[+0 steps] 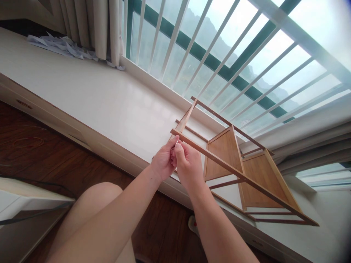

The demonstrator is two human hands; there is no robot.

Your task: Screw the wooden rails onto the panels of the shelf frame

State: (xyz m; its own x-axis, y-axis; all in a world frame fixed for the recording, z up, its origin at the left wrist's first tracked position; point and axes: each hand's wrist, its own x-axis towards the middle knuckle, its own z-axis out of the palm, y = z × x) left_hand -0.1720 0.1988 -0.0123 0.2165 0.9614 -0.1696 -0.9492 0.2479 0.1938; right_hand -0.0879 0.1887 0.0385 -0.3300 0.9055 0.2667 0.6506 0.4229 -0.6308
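A wooden shelf frame (241, 160) with two brown panels lies on its side on the white window ledge (95, 98). My left hand (163, 160) and my right hand (188, 164) meet at the near end of its front rail (208, 153). Both have fingers pinched together around something small and pale at the rail's underside; I cannot make it out. The fingertips of the two hands touch each other.
Barred window (219, 47) runs behind the ledge, with curtains (90, 25) and crumpled paper (57, 45) at far left. Dark wooden floor (55, 157) lies below. My bare knee (93, 204) is at bottom left beside a white surface (24, 197) with a cable.
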